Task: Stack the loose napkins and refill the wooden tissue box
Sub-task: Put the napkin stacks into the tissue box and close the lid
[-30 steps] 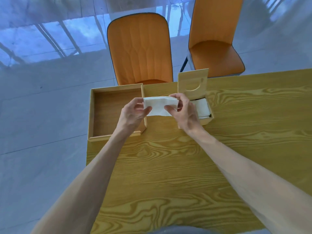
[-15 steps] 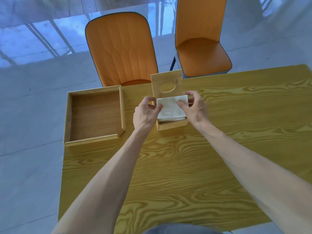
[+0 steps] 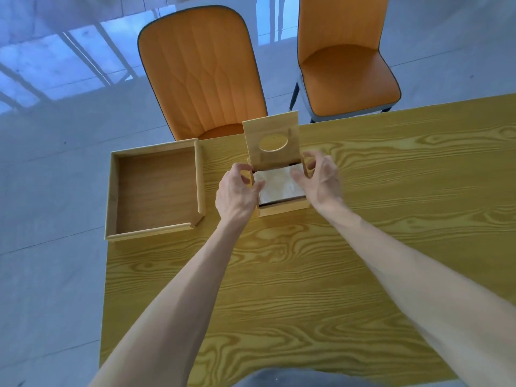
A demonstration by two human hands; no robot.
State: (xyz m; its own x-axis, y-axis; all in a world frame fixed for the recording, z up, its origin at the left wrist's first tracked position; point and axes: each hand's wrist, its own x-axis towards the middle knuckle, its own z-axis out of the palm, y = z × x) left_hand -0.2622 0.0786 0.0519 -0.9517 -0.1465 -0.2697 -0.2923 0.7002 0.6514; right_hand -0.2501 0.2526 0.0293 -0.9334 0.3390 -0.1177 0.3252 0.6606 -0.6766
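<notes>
The small wooden tissue box stands near the table's far edge, its lid with an oval hole tipped up at the back. A stack of white napkins lies flat inside the box. My left hand is at the box's left side, thumb touching the stack's left edge. At the right side is my right hand, its thumb on the stack's right edge and its fingers spread past the box wall. Neither hand lifts anything.
A larger, shallow wooden tray sits empty at the table's left corner, partly over the edge. Two orange chairs stand behind the yellow wood-grain table. Grey tiled floor lies to the left.
Both hands carried the napkin stack from above the tray's right edge to the tissue box and lowered it inside. The stack now lies flat in the box with the fingers loosened at its edges.
</notes>
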